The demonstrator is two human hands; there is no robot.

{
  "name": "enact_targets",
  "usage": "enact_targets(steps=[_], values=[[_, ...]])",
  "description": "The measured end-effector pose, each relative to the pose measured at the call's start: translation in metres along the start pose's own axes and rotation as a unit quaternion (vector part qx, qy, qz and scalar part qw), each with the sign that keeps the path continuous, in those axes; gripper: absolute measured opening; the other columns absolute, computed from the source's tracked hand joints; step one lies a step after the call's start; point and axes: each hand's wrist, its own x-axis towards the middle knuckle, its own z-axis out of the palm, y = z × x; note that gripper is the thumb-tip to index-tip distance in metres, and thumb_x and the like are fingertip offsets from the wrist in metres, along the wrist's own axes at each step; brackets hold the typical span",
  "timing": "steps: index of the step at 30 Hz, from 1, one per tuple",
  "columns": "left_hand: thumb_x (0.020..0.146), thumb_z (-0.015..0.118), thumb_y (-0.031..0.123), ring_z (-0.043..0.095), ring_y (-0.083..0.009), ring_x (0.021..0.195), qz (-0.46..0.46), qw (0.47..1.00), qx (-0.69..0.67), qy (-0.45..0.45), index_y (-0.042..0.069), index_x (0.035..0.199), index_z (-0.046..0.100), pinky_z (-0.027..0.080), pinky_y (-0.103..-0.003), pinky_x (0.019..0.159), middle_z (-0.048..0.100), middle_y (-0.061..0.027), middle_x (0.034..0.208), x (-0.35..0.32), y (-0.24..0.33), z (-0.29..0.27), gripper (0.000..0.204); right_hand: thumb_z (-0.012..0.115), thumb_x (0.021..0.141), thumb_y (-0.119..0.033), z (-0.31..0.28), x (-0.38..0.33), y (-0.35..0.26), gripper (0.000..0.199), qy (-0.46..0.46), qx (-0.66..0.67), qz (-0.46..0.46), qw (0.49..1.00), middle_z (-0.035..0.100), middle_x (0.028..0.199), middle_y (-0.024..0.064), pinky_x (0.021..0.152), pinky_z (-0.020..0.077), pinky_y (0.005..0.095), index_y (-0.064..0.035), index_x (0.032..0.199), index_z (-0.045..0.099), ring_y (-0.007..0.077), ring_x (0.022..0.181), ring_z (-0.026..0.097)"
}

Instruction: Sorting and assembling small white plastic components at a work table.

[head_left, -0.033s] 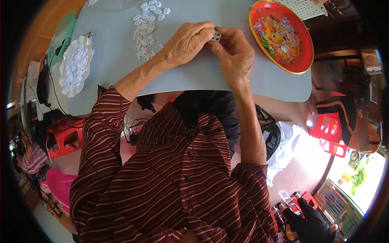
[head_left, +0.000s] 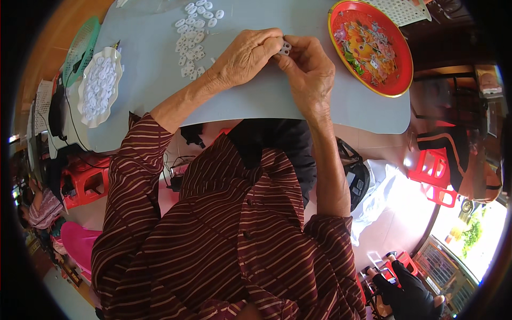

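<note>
- Held item: a small white piece [head_left: 286, 48] with dark openings, located between both hands, above the table [head_left: 253, 102], inward of its near edge and somewhat right of the middle.
- Right hand [head_left: 308, 63]: thumb and forefinger pinch the piece on its right side. This grip leaves its face exposed, probably for sight and fine control.
- Left hand [head_left: 253, 50]: fingers curled and pressed together at the piece's left side, apparently pinching it there. Whether something else sits between these fingertips cannot be told. The two-sided hold likely steadies a part too small for a full grasp.
- Loose white pieces [head_left: 199, 24]: spread in a band left of the left hand, running from the far side toward the near edge; presumably laid flat so that each can be picked out.
- Scalloped white dish [head_left: 81, 100]: at the table's left edge, toward the near left corner, heaped with white pieces [head_left: 100, 85]. Its raised rim appears to contain them.
- Green basket [head_left: 93, 33]: just beside the dish, on its far side.
- Red tray [head_left: 403, 69]: at the right edge, containing small scraps [head_left: 381, 42]; its wall presumably keeps them off the table.
</note>
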Motion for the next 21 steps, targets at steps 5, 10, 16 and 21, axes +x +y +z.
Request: enact_targets(steps=[5,10,16,21], values=[[0.091,0.041,0.029,0.033,-0.0152,0.063,0.070,0.997,0.043,-0.007,0.000,0.084,0.043,0.037,-0.032,0.059,0.036,-0.0078,0.066,-0.001,-0.004,0.000,0.030,0.066,0.077,0.004,-0.001,-0.002,-0.003,0.021,0.005,-0.102,-0.021,0.995,0.062,0.073,0.0046,0.063,0.0479,0.0245,0.0010,0.096,0.058,0.0098,0.067,0.058],[0.091,0.042,0.028,0.033,-0.0154,0.063,0.016,1.000,0.006,-0.021,-0.001,0.084,0.043,0.037,-0.031,0.059,0.036,-0.0085,0.066,-0.004,-0.004,0.002,0.030,0.066,0.076,0.003,-0.002,-0.004,-0.005,0.019,0.014,-0.132,-0.028,0.991,0.062,0.072,0.0056,0.061,0.0472,0.0251,0.0009,0.093,0.058,0.0102,0.065,0.057],[0.090,0.041,0.025,0.034,-0.0179,0.061,0.031,0.999,0.014,-0.001,-0.001,0.083,0.043,0.037,-0.032,0.057,0.038,-0.0104,0.066,-0.005,-0.001,0.001,0.028,0.066,0.076,0.003,0.000,-0.005,-0.010,0.018,0.006,-0.117,-0.023,0.993,0.064,0.073,0.0072,0.061,0.0479,0.0252,0.0018,0.092,0.058,0.0112,0.066,0.060],[0.090,0.041,0.013,0.042,-0.0248,0.058,0.146,0.986,0.072,-0.015,-0.003,0.085,0.046,0.040,-0.035,0.056,0.045,-0.0127,0.070,-0.002,-0.006,-0.001,0.017,0.069,0.076,0.001,0.000,-0.005,-0.010,0.018,0.006,-0.121,-0.015,0.992,0.066,0.076,0.0084,0.061,0.0484,0.0250,0.0019,0.090,0.058,0.0113,0.068,0.062]])
